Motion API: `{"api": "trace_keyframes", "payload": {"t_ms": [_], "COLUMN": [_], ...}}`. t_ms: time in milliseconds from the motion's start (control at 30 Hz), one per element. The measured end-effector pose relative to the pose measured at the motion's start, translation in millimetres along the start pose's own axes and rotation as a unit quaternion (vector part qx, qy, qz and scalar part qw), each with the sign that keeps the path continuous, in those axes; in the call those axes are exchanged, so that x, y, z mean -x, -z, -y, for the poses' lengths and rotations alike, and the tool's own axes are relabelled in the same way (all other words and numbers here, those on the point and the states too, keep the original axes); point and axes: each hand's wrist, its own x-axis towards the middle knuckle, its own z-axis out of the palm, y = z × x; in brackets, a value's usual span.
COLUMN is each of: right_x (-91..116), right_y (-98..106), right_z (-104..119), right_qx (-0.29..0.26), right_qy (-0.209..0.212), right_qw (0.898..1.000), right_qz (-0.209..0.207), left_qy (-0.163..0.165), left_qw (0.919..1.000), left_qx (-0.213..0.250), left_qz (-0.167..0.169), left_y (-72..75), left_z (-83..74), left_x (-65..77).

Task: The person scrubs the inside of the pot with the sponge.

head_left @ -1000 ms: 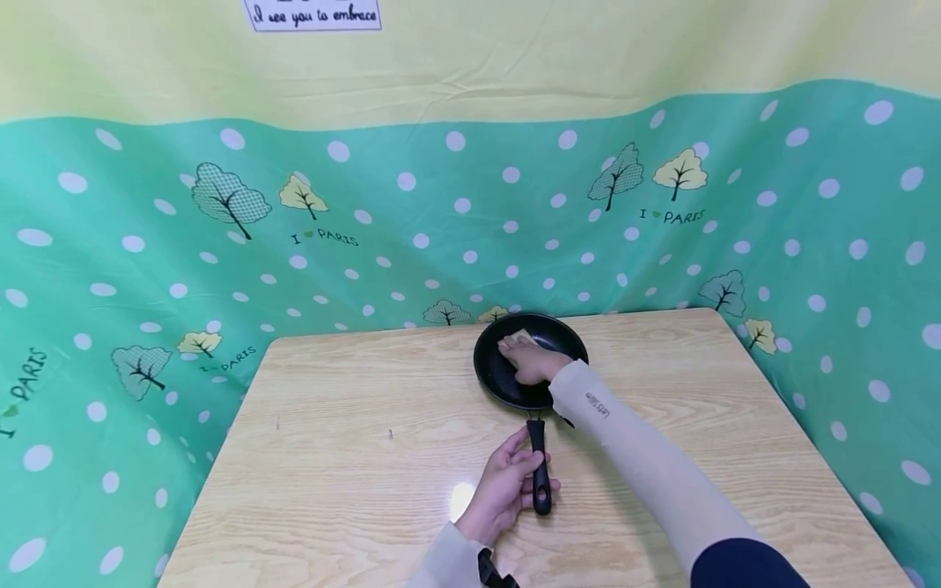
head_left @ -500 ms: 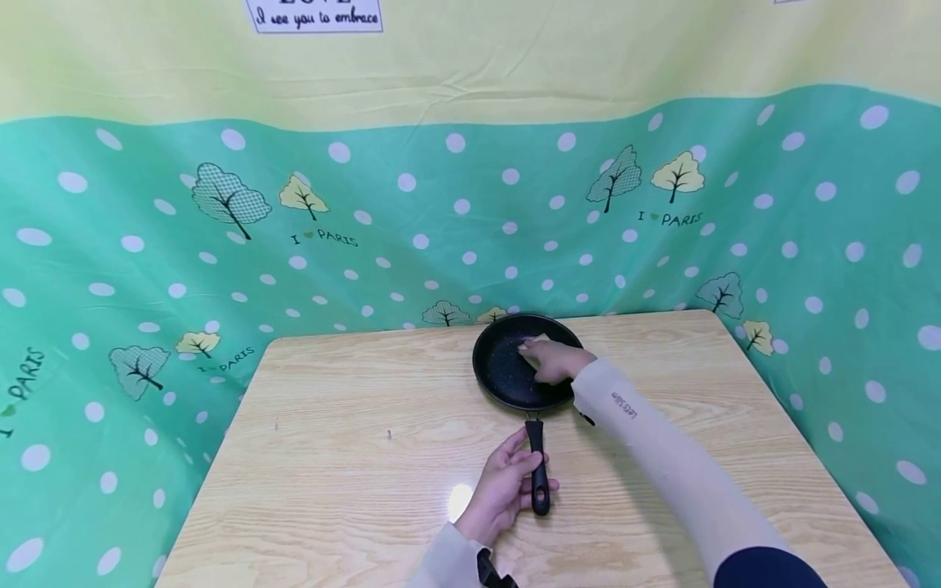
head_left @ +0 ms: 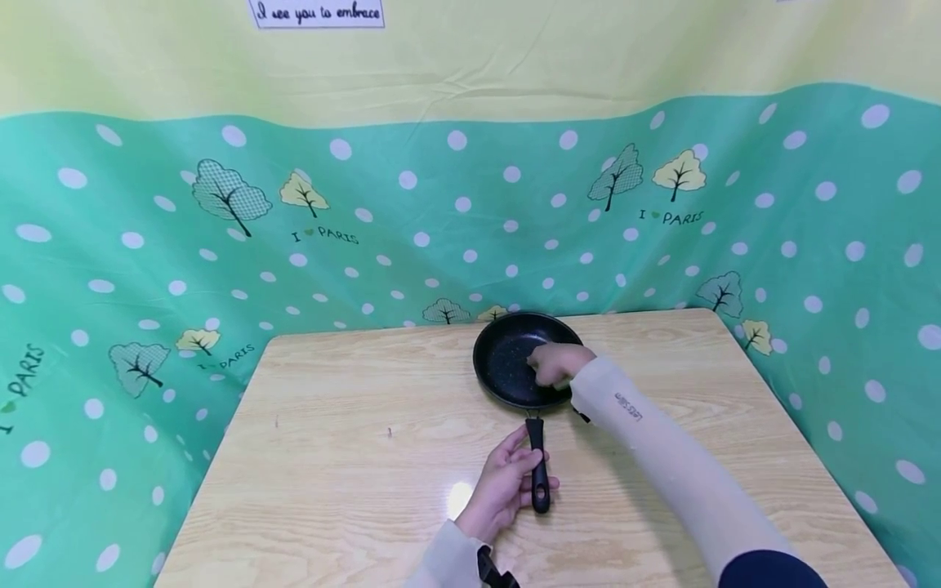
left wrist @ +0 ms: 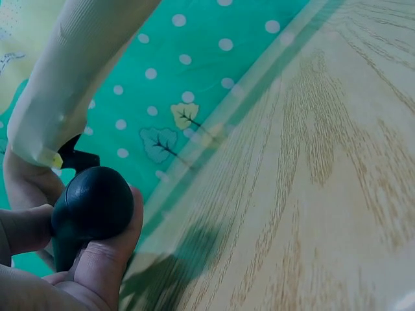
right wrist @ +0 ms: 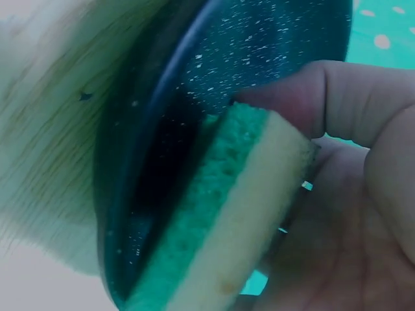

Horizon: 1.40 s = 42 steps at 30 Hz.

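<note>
Sponge (right wrist: 224, 214) in pan (head_left: 509, 363) (sleeve (head_left: 662, 457): "Lets Slim")

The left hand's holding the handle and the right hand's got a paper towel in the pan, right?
Not a paper towel: the right wrist view shows the right hand holding a two-layer sponge. The left hand does hold the handle.

Sponge (right wrist: 224, 210): porous foam
Pan (head_left: 507, 359): smooth speckled coating
Handle (head_left: 540, 478): smooth plastic
Counter (head_left: 345, 425): glossy wood-grain
Backdrop (head_left: 412, 212): creased cloth
</note>
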Motion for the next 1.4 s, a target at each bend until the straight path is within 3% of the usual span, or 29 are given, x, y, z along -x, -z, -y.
{"api": "trace_keyframes", "payload": {"t_ms": [133,333,433,667,767,1100,1400], "right_x": [4.1,10.9,14.7,17.5,15.9,3.1,-9.7], "right_y": [1.6,3.6,3.5,2.2,0.5,-8.6,-12.3], "right_z": [2.1,4.5,6.4,16.2,21.3,37.5,41.6], "right_qx": [0.004,0.032,0.021,0.068,0.086,0.06,0.065], "right_qy": [-0.015,0.004,0.014,0.108,0.13,0.1,0.123], "right_qw": [1.0,0.997,0.996,0.984,0.981,0.99,0.989], "right_qz": [0.024,0.063,0.086,0.122,0.119,0.078,0.048], "left_qy": [-0.001,0.002,0.003,0.0,-0.002,0.002,0.005], "left_qw": [1.0,1.0,1.0,1.0,1.0,1.0,1.0], "left_qx": [-0.001,-0.001,-0.001,-0.001,0.0,0.006,-0.006], "left_qz": [0.0,-0.002,-0.003,-0.001,0.001,0.003,0.004], "left_y": [0.0,0.2,0.1,0.7,0.5,0.0,-0.2], "left_z": [-0.3,-0.4,-0.2,-1.7,-1.5,0.1,-0.2], "left_x": [-0.6,-0.8,-0.5,0.5,1.0,-1.1,-0.5]}}
